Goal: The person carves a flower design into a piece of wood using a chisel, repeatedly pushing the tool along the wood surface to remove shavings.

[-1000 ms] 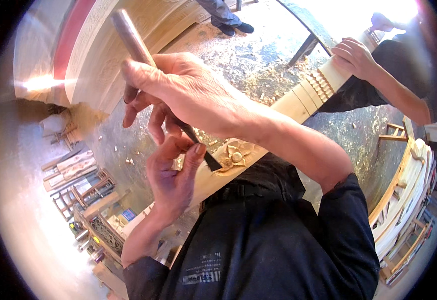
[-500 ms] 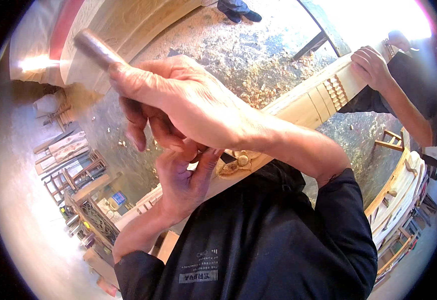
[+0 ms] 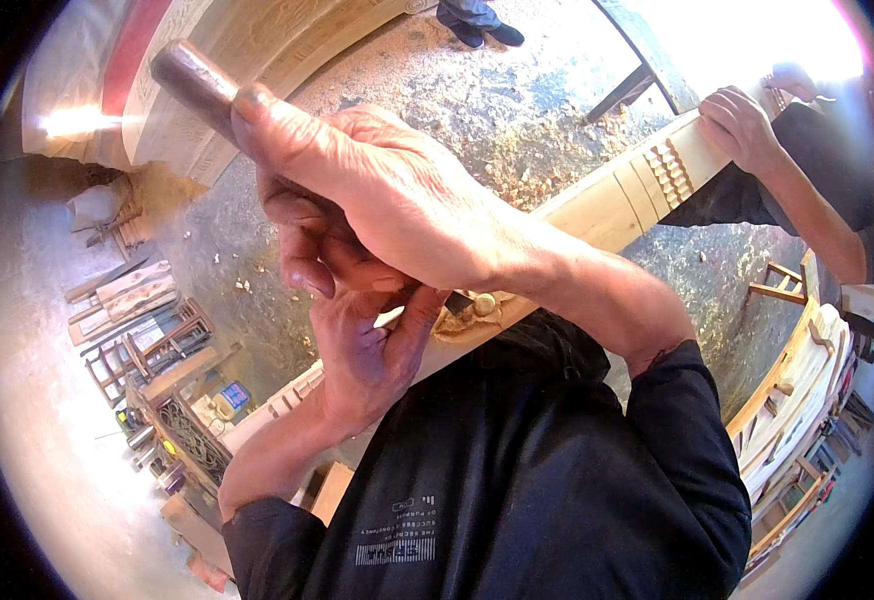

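Observation:
My right hand [image 3: 387, 200] is closed round the dark wooden handle [image 3: 195, 85] of a chisel, which slants down toward a long pale wooden beam [image 3: 597, 210]. Below it, my left hand [image 3: 367, 350] is closed around the tool's lower part, its thumb and fingers pressed together. Just past the left thumb, the chisel's dark metal blade [image 3: 459, 302] shows at the carving. There, a carved recess with a small rounded knob [image 3: 484, 303] lies in the beam's surface. My hands hide most of the shaft, and I cannot see the whole cutting edge.
Another person's hand [image 3: 737, 125] rests on the beam's far right end, near carved bumps [image 3: 669, 172]. Wood shavings [image 3: 517, 165] cover the floor. Stools and timber [image 3: 147, 345] stand at left; a wooden frame [image 3: 782, 400] is at right. A person's shoes [image 3: 482, 35] show at the top.
Both hands and the chisel have shifted a little; the right hand has moved slightly right. The blade sits a bit higher and farther right in the picture, by the knob.

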Available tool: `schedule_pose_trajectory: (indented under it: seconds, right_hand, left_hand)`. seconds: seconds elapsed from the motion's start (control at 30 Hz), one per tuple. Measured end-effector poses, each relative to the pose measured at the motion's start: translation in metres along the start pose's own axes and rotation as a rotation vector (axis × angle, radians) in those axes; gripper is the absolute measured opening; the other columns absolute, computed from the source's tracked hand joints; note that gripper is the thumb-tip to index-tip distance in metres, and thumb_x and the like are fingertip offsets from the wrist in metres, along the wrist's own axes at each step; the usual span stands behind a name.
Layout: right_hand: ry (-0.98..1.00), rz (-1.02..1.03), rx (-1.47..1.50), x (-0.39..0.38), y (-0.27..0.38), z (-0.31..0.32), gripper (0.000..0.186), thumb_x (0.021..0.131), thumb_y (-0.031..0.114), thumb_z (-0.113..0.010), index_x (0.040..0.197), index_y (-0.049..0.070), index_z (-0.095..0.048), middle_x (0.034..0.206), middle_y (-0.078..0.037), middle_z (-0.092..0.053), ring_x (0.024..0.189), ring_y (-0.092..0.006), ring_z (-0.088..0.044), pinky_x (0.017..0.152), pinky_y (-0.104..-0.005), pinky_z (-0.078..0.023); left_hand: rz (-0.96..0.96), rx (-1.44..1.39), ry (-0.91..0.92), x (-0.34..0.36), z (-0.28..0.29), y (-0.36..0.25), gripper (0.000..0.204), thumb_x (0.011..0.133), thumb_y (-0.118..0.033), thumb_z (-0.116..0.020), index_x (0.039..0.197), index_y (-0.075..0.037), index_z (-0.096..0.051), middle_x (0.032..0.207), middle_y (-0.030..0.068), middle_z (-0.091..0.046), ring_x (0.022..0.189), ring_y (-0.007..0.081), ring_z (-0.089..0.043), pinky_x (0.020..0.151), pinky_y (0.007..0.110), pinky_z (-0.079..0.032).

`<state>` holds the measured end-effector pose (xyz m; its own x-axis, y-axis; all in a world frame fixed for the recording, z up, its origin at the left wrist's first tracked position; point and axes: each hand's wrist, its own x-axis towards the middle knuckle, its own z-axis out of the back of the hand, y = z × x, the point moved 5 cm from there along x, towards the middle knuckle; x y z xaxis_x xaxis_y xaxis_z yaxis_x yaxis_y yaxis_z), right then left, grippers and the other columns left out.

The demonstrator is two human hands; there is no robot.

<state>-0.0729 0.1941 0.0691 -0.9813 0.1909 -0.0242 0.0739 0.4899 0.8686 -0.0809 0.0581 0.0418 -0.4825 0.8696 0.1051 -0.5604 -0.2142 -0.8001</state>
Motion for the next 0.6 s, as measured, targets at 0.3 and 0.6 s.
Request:
schedule_pose_trajectory:
  seconds: [0.3, 0.6]
  right_hand:
    - [-0.016, -0.025, -0.070, -0.004, 0.008, 0.003, 0.082, 0.111, 0.073, -0.048, 0.069, 0.004, -0.061, 0.063, -0.008, -0.065, 0.057, -0.0145, -0.066, 0.049, -0.0328, -0.049]
    - [-0.057, 0.020, -0.067, -0.007, 0.009, 0.009, 0.082, 0.113, 0.073, -0.043, 0.067, 0.006, -0.057, 0.061, -0.006, -0.061, 0.054, -0.0125, -0.061, 0.050, -0.0311, -0.046]
  left_hand:
    - [0.012, -0.102, -0.012, 0.001, -0.002, 0.002, 0.009, 0.102, -0.004, -0.080, 0.107, 0.003, -0.078, 0.088, 0.0037, -0.079, 0.079, 0.0077, -0.069, 0.072, 0.027, -0.056]
    - [0.131, -0.121, -0.021, 0.001, -0.006, 0.000, 0.013, 0.099, -0.005, -0.082, 0.107, 0.003, -0.075, 0.089, 0.0139, -0.079, 0.085, 0.0272, -0.082, 0.076, 0.037, -0.061]
